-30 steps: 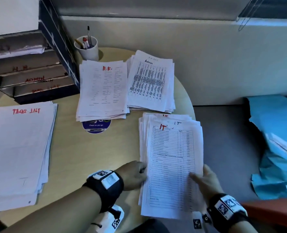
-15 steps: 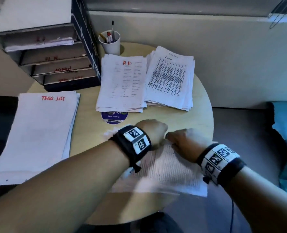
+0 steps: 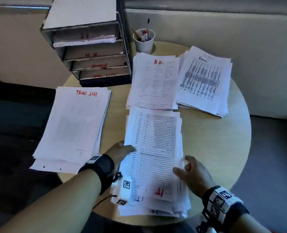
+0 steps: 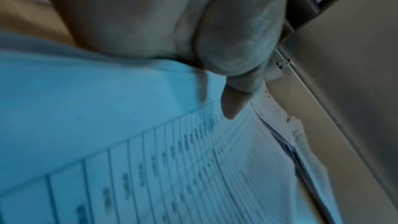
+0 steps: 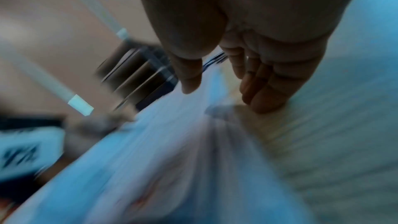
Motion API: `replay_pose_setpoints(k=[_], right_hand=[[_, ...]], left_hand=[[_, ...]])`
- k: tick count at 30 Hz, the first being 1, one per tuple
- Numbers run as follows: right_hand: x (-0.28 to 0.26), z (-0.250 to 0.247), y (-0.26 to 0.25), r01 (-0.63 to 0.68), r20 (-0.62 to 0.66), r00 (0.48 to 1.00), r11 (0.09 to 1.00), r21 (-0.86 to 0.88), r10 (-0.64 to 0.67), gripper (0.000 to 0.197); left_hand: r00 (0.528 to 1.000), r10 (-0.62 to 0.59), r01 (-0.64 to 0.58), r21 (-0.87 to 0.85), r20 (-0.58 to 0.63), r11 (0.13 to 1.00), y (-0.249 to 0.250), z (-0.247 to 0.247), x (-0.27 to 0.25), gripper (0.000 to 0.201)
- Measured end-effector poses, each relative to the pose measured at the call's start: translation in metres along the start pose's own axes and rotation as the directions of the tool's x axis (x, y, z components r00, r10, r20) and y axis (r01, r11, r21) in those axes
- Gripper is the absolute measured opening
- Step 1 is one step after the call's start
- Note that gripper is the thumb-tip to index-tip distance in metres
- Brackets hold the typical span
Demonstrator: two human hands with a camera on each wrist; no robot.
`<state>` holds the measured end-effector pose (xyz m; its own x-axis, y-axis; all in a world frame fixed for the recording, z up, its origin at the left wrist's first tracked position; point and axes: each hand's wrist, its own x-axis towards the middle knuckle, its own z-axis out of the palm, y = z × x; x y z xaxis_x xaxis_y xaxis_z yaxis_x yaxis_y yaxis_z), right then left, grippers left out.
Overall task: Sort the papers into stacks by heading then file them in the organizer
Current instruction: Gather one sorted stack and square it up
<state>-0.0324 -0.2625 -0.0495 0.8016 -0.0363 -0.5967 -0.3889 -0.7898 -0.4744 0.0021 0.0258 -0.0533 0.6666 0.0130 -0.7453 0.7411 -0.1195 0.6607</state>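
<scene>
The IT stack [image 3: 156, 148] lies on the round table's near side, with its red "IT" heading turned toward me. My left hand [image 3: 122, 152] grips its left edge: in the left wrist view the thumb [image 4: 234, 101] lies on the top sheet [image 4: 193, 168] and the fingers are hidden beneath. My right hand [image 3: 189, 172] holds the right edge, thumb on the top sheet; the right wrist view is blurred, with the hand [image 5: 221, 98] over the paper. The H.R. stack [image 3: 153, 81], Admin stack [image 3: 205, 81] and Task List stack [image 3: 72, 128] lie around it. The labelled organizer [image 3: 95, 52] stands at the back left.
A white cup of pens [image 3: 143, 41] stands behind the H.R. stack beside the organizer. Bare table top [image 3: 215, 148] shows to the right of the IT stack. The table's round edge runs close under my wrists.
The IT stack has been turned end for end, so its heading now points toward me, and it sits nearer the table's middle. My hands went from its far end to its two sides.
</scene>
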Motion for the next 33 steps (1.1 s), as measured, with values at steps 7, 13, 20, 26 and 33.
replay_pose_setpoints(k=[7, 13, 20, 26, 33], right_hand=[[0.01, 0.003, -0.023, -0.052, -0.171, 0.981, 0.966, 0.253, 0.097, 0.088], [-0.018, -0.036, -0.064, 0.183, -0.06, 0.97, 0.55, 0.815, -0.235, 0.038], [-0.069, -0.087, -0.141, 0.597, -0.53, 0.8, 0.46, 0.657, -0.281, 0.015], [-0.088, -0.099, -0.153, 0.658, -0.576, 0.749, 0.464, 0.593, -0.327, 0.015], [-0.071, -0.083, -0.139, 0.509, -0.433, 0.861, 0.456, 0.73, -0.268, 0.033]], left_hand=[[0.972, 0.222, -0.219, 0.049, -0.077, 0.975, -0.005, 0.013, -0.008, 0.068], [0.903, 0.429, -0.43, -0.06, -0.025, 0.901, 0.049, -0.012, -0.074, 0.019], [0.68, 0.712, -0.723, 0.002, -0.174, 0.691, 0.109, -0.022, -0.122, 0.029], [0.595, 0.791, -0.801, -0.019, -0.142, 0.599, 0.122, -0.028, -0.139, 0.04], [0.738, 0.667, -0.674, -0.067, -0.104, 0.736, 0.102, -0.023, -0.121, 0.05]])
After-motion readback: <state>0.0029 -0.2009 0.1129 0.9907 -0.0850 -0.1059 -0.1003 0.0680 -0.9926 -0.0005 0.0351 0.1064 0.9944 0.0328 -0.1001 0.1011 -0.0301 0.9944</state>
